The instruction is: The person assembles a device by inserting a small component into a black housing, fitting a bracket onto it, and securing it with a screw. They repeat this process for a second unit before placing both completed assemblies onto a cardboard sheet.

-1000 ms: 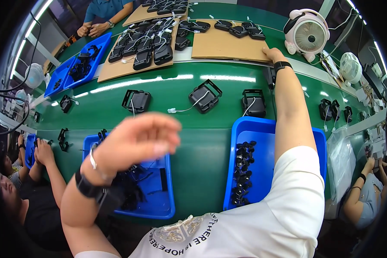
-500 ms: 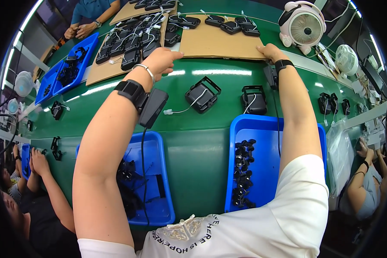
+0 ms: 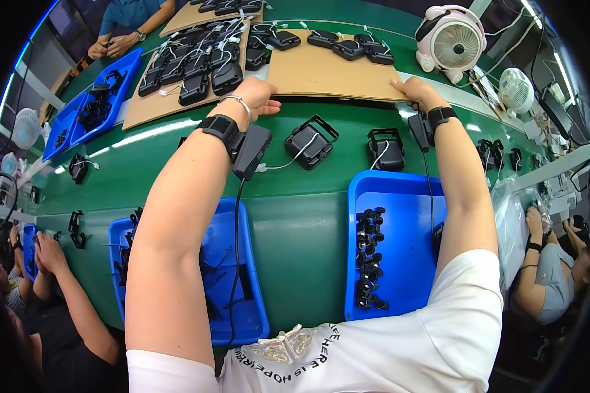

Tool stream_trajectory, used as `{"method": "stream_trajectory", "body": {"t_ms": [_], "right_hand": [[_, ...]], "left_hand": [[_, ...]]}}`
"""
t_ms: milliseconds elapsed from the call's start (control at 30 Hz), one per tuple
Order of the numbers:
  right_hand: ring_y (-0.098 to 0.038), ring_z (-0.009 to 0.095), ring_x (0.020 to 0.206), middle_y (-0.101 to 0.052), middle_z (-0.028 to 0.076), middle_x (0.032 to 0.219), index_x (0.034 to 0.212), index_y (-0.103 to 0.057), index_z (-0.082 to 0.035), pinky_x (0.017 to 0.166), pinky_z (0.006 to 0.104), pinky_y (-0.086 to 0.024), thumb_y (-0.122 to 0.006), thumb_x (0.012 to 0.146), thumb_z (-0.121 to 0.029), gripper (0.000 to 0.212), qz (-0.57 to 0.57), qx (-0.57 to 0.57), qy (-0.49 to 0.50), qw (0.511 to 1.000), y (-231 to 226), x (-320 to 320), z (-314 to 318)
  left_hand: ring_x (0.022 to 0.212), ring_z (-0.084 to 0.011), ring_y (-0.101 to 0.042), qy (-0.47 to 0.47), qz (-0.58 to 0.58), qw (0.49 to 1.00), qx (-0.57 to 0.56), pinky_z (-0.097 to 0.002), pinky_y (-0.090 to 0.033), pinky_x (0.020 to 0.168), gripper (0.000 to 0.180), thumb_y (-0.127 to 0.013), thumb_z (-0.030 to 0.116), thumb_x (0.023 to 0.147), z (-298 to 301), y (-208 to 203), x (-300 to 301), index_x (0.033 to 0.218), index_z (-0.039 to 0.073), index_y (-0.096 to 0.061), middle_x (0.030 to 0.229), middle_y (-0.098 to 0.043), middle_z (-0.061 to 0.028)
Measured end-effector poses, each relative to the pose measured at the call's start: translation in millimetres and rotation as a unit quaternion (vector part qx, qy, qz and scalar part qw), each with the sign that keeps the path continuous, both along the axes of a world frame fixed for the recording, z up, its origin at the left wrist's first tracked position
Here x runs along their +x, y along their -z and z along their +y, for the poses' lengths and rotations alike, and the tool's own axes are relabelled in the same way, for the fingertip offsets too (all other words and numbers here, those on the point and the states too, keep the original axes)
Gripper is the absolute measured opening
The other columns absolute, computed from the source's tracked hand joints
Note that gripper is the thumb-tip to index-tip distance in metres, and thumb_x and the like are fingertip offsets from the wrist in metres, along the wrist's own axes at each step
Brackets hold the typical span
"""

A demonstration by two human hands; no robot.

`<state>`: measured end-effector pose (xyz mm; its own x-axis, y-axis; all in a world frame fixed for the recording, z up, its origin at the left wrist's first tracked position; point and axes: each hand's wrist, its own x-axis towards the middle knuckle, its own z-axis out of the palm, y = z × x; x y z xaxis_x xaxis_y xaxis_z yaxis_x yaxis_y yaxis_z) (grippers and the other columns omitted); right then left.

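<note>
A flat brown cardboard sheet [image 3: 334, 77] lies at the far side of the green bench, bearing several black boxy units [image 3: 349, 50] with white cables along its far part. My left hand [image 3: 261, 95] is closed at its near left corner, fingers curled. At the near right corner my right hand [image 3: 419, 92] grips the edge, thumb on top and fingers below. Nearer me on the bench lie a black unit with a U-shaped bracket [image 3: 310, 142] and a second such unit [image 3: 386, 150]. Both wrists wear black straps with a small black device.
Left of the sheet, another cardboard [image 3: 137, 112] is crowded with black units. Blue trays [image 3: 353, 262] with small black parts stand close to me and at the far left [image 3: 128, 78]. A pink-white fan [image 3: 455, 46] stands far right. Other people work on both sides and across.
The cardboard sheet has come a little toward me with both hands at its near corners, and the units on it moved along. The view has also shifted slightly.
</note>
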<state>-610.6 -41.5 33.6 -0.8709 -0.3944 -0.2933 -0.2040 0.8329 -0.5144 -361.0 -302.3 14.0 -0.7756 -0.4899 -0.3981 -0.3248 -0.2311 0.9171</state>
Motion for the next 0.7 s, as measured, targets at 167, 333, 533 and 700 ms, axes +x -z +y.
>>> {"method": "stream_trajectory", "body": {"t_ms": [167,333,533,700], "right_hand": [[-0.036,0.011,0.04,-0.044,0.002,0.053,0.062,-0.051,-0.002,0.036,0.0262,-0.026,-0.055,0.084,-0.05,0.052,0.019,0.008,-0.018,1.0,-8.3,25.2,2.2],[-0.037,0.011,0.04,-0.046,0.001,0.053,0.063,-0.053,-0.002,0.036,0.0261,-0.026,-0.056,0.084,-0.049,0.051,0.012,0.003,-0.014,1.0,-4.5,34.0,10.4],[-0.043,0.011,0.044,-0.051,0.004,0.059,0.075,-0.056,-0.001,0.037,0.0249,-0.03,-0.057,0.085,-0.044,0.044,-0.025,-0.044,-0.013,0.999,-1.0,34.0,15.1],[-0.051,0.013,0.053,-0.056,0.007,0.07,0.089,-0.055,0.0,0.041,0.0238,-0.038,-0.057,0.086,-0.039,0.039,-0.082,-0.069,0.037,0.994,-1.6,33.4,11.6]], "left_hand": [[0.074,-0.0207,-0.057,-0.008,-0.03,0.997,-0.066,-0.0309,-0.053,0.062,0.023,-0.052,0.008,0.085,-9.3,0.1,5.7,0.103,-0.006,-0.05,0.091,-0.053,-0.0125],[0.07,-0.0179,-0.056,-0.013,-0.05,0.996,-0.078,-0.0293,-0.053,0.06,0.019,-0.052,0.008,0.085,-5.9,-3.8,12.5,0.099,-0.005,-0.051,0.084,-0.053,-0.0105],[0.071,-0.0178,-0.058,-0.018,-0.044,0.996,-0.07,-0.0298,-0.054,0.062,0.02,-0.052,0.008,0.086,-10.3,-6.5,18.8,0.1,-0.005,-0.051,0.086,-0.054,-0.0112],[0.075,-0.0206,-0.06,-0.049,-0.006,0.998,-0.045,-0.0311,-0.055,0.063,0.022,-0.051,0.007,0.085,-7.3,-7.5,17.9,0.102,-0.007,-0.051,0.09,-0.055,-0.0129]]}}
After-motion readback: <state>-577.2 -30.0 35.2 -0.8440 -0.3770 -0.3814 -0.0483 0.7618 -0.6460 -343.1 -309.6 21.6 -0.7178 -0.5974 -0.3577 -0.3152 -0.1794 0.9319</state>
